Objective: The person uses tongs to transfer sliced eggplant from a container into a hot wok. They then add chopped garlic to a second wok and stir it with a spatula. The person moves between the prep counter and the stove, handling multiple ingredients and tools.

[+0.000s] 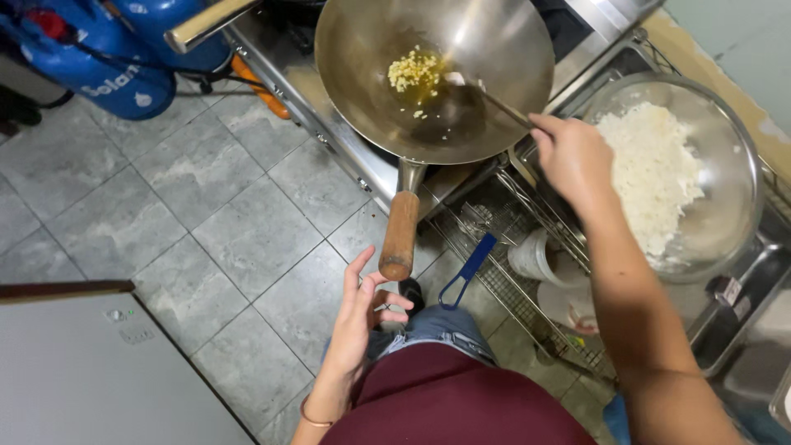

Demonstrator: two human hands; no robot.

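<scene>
Your right hand (574,156): grip closed on thin handle of spatula (486,92), blade down in wok (437,74) beside chopped garlic (414,72) in oil pool. Your left hand (362,309): open, holding nothing, just beside wooden wok handle (400,235), not touching. Risk: wok unsteadied, so hard stir likely rocks it, slops hot oil toward you. Garlic small, likely scorches if left still. Bowl of rice (659,177) close by right elbow, near wire rack (511,247); wide swing could knock it.
</scene>
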